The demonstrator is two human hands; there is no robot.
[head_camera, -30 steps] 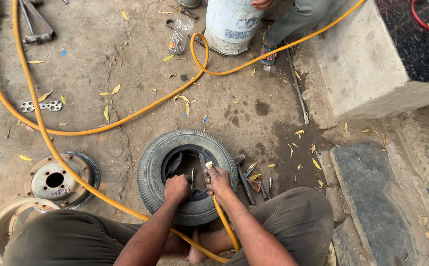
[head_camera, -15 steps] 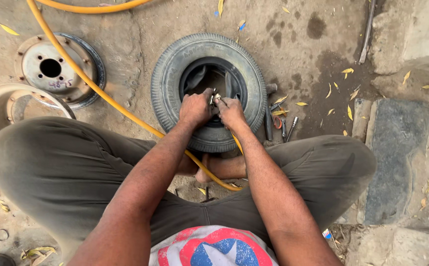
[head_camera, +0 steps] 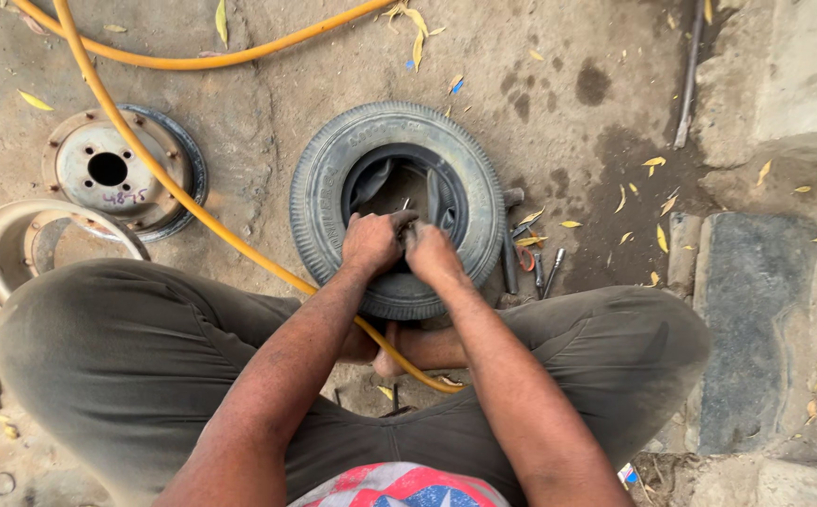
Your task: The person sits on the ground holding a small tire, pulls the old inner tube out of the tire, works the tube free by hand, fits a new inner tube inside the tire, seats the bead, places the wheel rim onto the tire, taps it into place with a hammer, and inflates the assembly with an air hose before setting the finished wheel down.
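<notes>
tyre (head_camera: 333, 178) directly under both hands (head_camera: 399, 246)

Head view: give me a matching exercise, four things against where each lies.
Things:
1. tyre
2. yellow hose
3. wheel hub
4. hand tools

Places:
A. on the ground, just right of the tyre
B. under both hands, in front of the crossed legs
C. far left, flat on the ground
D. running between hub and tyre

Pairs: 1-B, 2-D, 3-C, 4-A

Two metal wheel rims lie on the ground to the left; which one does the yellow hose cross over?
The round grey rim half with the centre hole: the yellow hose runs over its right edge. The beige ring-shaped rim below it lies clear of the hose.
</notes>
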